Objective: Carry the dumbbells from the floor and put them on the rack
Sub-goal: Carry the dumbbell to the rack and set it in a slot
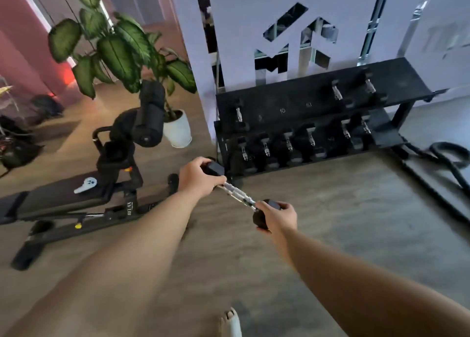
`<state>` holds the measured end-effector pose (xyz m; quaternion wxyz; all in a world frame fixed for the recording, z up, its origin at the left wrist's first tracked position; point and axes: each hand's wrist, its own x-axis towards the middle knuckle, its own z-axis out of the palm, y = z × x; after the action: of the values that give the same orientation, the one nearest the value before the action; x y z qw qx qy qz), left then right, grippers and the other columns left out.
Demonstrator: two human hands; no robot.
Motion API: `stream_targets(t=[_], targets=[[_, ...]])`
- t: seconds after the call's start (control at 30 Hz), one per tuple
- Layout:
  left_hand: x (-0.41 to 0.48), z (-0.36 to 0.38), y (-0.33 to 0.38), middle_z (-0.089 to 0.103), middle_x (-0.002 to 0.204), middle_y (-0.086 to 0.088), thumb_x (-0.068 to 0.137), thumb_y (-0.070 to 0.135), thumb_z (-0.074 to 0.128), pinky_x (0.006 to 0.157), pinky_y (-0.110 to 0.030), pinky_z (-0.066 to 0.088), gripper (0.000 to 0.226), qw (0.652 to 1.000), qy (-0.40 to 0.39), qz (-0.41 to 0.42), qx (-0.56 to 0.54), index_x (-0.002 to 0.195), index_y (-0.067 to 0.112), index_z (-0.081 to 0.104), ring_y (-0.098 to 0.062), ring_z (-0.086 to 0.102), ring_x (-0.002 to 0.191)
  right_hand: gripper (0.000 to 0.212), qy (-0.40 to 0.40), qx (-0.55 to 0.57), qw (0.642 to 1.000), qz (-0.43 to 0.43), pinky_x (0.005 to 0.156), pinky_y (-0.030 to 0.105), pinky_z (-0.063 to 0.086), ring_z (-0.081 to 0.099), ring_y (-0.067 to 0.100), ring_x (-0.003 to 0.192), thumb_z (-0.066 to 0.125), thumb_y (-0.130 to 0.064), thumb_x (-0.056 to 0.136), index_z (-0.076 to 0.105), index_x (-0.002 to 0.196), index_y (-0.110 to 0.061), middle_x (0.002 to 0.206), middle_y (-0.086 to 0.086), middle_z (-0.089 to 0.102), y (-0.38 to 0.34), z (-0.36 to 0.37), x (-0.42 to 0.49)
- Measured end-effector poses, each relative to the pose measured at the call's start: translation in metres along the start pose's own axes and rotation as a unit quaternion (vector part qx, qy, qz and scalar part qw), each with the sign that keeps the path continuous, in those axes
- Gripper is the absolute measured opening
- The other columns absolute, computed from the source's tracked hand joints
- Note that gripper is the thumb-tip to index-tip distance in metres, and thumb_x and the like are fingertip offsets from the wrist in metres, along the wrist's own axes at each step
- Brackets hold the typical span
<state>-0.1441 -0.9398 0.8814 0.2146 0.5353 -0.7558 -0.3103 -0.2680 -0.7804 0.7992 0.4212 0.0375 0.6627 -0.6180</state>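
A black hex dumbbell (237,193) with a chrome handle hangs in the air in front of me, held at both ends. My left hand (197,177) grips its far head and my right hand (278,217) grips its near head. The black two-tier rack (396,73) stands just beyond, against the white wall. Its lower tier is lined with several dumbbells (288,143). The upper tier holds one dumbbell at the left (238,113) and two at the right (352,90), with bare space between.
A black adjustable bench (76,199) stands to the left with a white controller (86,185) lying on it. A potted plant (122,52) in a white pot sits behind it. Thick black rope (447,156) coils on the floor at right. A white shoe tip (230,321) shows below.
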Motion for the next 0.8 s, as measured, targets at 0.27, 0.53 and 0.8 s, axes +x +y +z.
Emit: stream_targets(t=[0.27, 0.53, 0.8], targets=[[0.201, -0.003, 0.005, 0.066, 0.116, 0.005, 0.061, 0.038, 0.094, 0.084, -0.026, 0.049, 0.071, 0.994, -0.077, 0.056, 0.045, 0.127, 0.028, 0.067, -0.016, 0.061, 0.104, 0.056, 0.059, 0.095, 0.992, 0.053, 0.074, 0.052, 0.066, 0.071, 0.027, 0.091, 0.092, -0.019, 0.074, 0.055, 0.116, -0.016, 0.105, 0.008, 0.063, -0.043, 0.131, 0.094], [0.364, 0.052, 0.051, 0.067, 0.119, 0.002, 0.063, 0.035, 0.093, 0.080, -0.024, 0.047, 0.069, 0.988, -0.091, 0.099, 0.073, 0.127, 0.027, 0.068, -0.013, 0.057, 0.097, 0.060, 0.103, 0.084, 0.990, 0.056, 0.087, 0.051, 0.064, 0.070, 0.024, 0.088, 0.093, -0.027, 0.071, 0.062, 0.120, -0.014, 0.101, 0.006, 0.068, -0.116, 0.183, 0.241], [0.514, 0.125, 0.109, 0.065, 0.127, -0.001, 0.067, 0.041, 0.092, 0.087, -0.026, 0.044, 0.076, 0.977, -0.103, 0.132, 0.132, 0.136, 0.023, 0.064, -0.024, 0.060, 0.117, 0.081, 0.107, 0.027, 0.992, 0.066, 0.091, 0.044, 0.063, 0.075, 0.023, 0.091, 0.097, -0.045, 0.054, 0.067, 0.123, -0.015, 0.104, 0.004, 0.075, -0.194, 0.207, 0.401]])
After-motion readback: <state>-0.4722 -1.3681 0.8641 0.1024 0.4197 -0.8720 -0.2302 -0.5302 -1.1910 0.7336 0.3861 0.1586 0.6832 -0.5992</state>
